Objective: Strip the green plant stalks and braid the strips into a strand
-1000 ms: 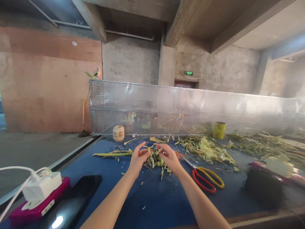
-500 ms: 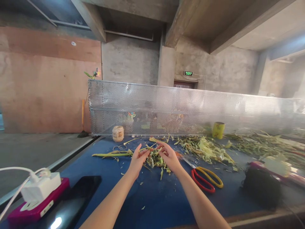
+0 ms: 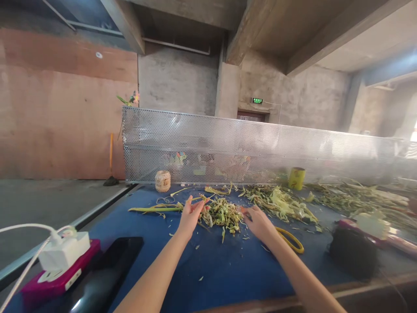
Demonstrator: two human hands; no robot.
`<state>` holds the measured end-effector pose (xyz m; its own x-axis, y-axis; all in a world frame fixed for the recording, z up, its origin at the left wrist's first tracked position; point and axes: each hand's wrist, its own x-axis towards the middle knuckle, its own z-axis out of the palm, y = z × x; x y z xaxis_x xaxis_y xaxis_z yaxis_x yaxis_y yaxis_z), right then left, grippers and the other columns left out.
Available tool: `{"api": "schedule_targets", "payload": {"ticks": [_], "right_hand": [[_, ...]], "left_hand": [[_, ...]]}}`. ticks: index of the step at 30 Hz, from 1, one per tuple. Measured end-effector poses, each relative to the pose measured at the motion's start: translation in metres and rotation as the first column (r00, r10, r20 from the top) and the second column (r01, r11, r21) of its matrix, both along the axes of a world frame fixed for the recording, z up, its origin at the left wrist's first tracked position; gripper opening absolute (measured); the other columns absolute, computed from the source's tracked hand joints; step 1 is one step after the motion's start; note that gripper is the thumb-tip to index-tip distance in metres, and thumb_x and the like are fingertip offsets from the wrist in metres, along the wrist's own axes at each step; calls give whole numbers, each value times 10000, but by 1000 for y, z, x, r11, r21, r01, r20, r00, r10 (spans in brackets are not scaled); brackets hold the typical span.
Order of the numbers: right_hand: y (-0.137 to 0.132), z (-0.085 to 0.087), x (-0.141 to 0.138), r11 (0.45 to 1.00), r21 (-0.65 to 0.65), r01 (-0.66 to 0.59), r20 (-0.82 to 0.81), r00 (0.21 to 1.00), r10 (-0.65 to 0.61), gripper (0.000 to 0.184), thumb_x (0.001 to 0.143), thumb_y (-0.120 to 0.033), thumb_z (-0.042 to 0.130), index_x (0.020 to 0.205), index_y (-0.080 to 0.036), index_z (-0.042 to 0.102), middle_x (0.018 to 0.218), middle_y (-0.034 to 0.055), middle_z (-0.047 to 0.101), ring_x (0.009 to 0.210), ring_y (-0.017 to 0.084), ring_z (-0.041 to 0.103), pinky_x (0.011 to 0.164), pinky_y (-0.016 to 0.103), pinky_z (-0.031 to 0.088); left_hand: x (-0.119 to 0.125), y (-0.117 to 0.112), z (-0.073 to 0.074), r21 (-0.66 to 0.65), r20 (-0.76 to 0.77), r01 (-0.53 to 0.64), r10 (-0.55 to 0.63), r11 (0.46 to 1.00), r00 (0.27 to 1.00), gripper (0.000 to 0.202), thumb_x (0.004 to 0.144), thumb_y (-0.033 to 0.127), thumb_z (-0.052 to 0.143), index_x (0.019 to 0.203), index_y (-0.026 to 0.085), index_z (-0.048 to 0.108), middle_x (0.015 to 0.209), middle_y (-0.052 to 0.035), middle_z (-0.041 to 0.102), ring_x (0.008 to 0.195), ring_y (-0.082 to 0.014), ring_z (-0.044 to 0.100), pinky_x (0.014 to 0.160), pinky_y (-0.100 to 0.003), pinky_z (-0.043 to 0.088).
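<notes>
My left hand [image 3: 189,217] is closed around plant stalks [image 3: 153,209] at the left edge of a heap of wilted, chopped greenery [image 3: 224,215]. The long green stalks stick out to its left over the blue tabletop [image 3: 208,269]. To the right of the heap, my right hand [image 3: 260,224] has curled fingers close to small orange-red bits [image 3: 241,209]. What those fingers hold, if anything, is hidden. Underneath this hand lie scissors, with only the yellow handle loop [image 3: 291,240] showing; their blades and red loop are covered.
A twine roll [image 3: 163,181] and a yellow cup [image 3: 297,178] stand at the back, before a perforated metal screen [image 3: 202,148]. More cut leaves [image 3: 280,202] lie right. A black phone [image 3: 114,265], a pink power strip [image 3: 61,276] and a dark pouch [image 3: 353,252] are near the front.
My right hand has moved right, away from the left hand and the heap, and now covers most of the scissors. The left hand has stayed nearly in place.
</notes>
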<state>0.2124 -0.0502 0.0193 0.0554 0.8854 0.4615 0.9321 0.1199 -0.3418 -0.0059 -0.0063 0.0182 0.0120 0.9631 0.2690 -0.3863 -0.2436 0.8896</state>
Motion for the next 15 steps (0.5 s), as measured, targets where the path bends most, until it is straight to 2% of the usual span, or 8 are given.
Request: {"api": "schedule_targets", "payload": {"ticks": [2, 4, 6, 9, 13, 15], "right_hand": [[-18, -8, 19, 971, -120, 209, 196, 963, -183, 247, 741, -156, 456, 931, -130, 612, 978, 158, 562, 927, 286, 531, 739, 366, 405], [-33, -14, 35, 923, -217, 317, 299, 922, -246, 259, 768, -204, 446, 963, -124, 596, 1005, 168, 557, 932, 314, 534, 717, 372, 406], [-45, -19, 47, 910, -248, 333, 357, 905, -233, 269, 785, -226, 436, 986, -126, 583, 1004, 157, 566, 941, 303, 538, 728, 350, 400], [-52, -24, 56, 921, -277, 274, 396, 906, -150, 263, 789, -230, 446, 1008, -149, 569, 982, 125, 589, 919, 244, 560, 749, 302, 391], [-46, -26, 64, 912, -196, 360, 451, 859, -242, 262, 765, -210, 480, 1000, -139, 570, 1037, 150, 567, 967, 277, 536, 739, 319, 388], [-40, -26, 68, 904, -211, 372, 416, 871, -262, 233, 759, -177, 479, 963, -126, 580, 1022, 156, 578, 952, 275, 549, 732, 319, 391]], "left_hand": [[2, -1, 1, -4, 5, 0, 0, 1000, 1000, 792, 662, 327, 674, 1314, 158, 258, 929, -102, 680, 728, -192, 639, 491, -227, 364], [5, -3, 3, -7, 16, 8, -7, 1000, 1000, 741, 655, 296, 682, 1281, 141, 318, 890, -99, 686, 671, -177, 628, 493, -231, 374], [6, -5, 5, -13, 30, 23, -22, 1000, 999, 693, 648, 267, 687, 1247, 128, 367, 847, -87, 690, 610, -152, 607, 518, -237, 395], [5, -5, 5, -18, 43, 55, -54, 998, 998, 655, 640, 240, 691, 1217, 130, 399, 823, -68, 690, 567, -127, 580, 558, -245, 421], [2, -2, 4, -7, 31, 82, -82, 997, 996, 715, 626, 148, 693, 1253, 134, 349, 890, -84, 681, 580, -112, 577, 631, -261, 445], [0, -1, 3, 4, 9, 89, -89, 996, 996, 762, 630, 125, 685, 1287, 123, 299, 936, -104, 671, 594, -108, 580, 668, -267, 449]]}}
